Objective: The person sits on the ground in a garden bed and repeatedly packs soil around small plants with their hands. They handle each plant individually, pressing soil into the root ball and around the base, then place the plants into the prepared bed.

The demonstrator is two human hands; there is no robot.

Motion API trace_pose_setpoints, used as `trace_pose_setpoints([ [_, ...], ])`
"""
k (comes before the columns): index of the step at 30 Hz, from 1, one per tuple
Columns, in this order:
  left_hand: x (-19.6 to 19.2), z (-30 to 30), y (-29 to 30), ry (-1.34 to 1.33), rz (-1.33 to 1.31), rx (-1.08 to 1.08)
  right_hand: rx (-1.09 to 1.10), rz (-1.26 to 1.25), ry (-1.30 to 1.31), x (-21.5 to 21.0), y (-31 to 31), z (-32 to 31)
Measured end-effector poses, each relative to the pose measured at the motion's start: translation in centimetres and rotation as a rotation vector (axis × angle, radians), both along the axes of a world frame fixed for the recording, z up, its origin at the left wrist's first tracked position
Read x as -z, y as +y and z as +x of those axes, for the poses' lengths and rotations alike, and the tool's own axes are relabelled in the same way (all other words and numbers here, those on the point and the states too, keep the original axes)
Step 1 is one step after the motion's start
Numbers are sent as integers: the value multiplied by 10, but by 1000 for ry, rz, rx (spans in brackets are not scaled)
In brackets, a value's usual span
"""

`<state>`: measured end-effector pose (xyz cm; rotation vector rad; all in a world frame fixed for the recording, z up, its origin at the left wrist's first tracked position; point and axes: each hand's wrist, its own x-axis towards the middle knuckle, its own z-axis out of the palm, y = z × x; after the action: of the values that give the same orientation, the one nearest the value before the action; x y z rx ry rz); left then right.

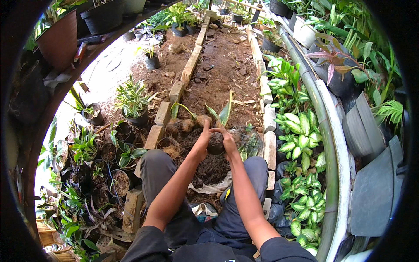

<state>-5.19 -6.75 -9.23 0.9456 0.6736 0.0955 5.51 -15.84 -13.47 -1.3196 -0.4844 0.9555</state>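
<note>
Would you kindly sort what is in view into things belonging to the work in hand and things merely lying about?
In hand:
left hand
right hand
small black pot, held by both
young plant
soil heap

Lying about:
striped-leaf potted plant
row of bricks
green pipe
red-leaved plant

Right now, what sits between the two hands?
In the head view, a small dark pot filled with soil sits between the left hand and right hand; both hands grip its sides.

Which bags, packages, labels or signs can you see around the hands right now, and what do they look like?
White sack: spread on the ground between the knees, under a heap of dark soil, crumpled.
Small packet: on the ground by the person's legs, white and blue, crumpled.
No signs or screens in view.
</note>
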Motion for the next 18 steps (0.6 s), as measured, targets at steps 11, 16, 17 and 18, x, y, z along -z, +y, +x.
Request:
trace_pose_setpoints([
  [11,1,1,9,187,822,-18,231,201,889,4,-7,10],
  [16,13,0,-23,-264,1679,-97,176,194,827,-5,-13,-3],
  [17,15,2,-26,-285,1711,-133,132,333,784,-2,-16,-7],
  [18,17,4,-28,-299,1745,-165,101,355,759,1,-14,-7],
])
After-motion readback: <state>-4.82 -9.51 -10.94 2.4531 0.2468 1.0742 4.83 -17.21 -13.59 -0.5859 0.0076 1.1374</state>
